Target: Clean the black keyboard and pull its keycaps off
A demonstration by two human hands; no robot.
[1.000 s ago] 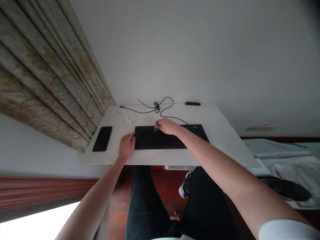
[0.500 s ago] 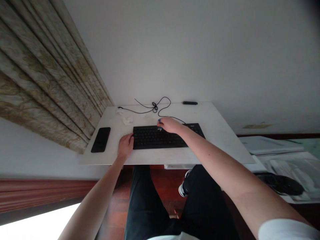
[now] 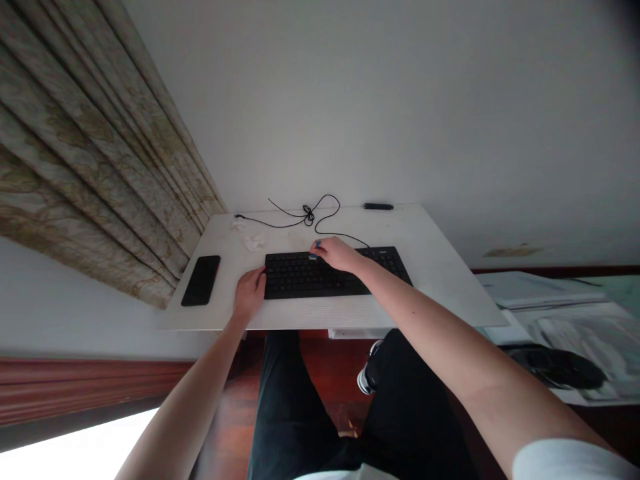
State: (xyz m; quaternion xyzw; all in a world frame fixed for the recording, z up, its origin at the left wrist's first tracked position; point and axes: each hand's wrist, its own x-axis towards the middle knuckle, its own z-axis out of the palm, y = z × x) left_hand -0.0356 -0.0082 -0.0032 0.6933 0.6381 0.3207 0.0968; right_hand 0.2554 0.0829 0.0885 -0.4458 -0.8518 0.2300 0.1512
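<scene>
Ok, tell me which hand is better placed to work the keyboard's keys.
Right, probably: the right hand is over the black keyboard, its fingers at a small blue object; the left hand sits at the keyboard's left end.

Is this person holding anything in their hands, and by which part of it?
The right hand pinches a small blue object in its fingertips; it's too small to tell which part. The left hand, against the black keyboard, holds nothing visible.

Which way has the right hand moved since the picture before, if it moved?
Yes, slightly: the right hand shifted left, toward the left end of the black keyboard.
</scene>
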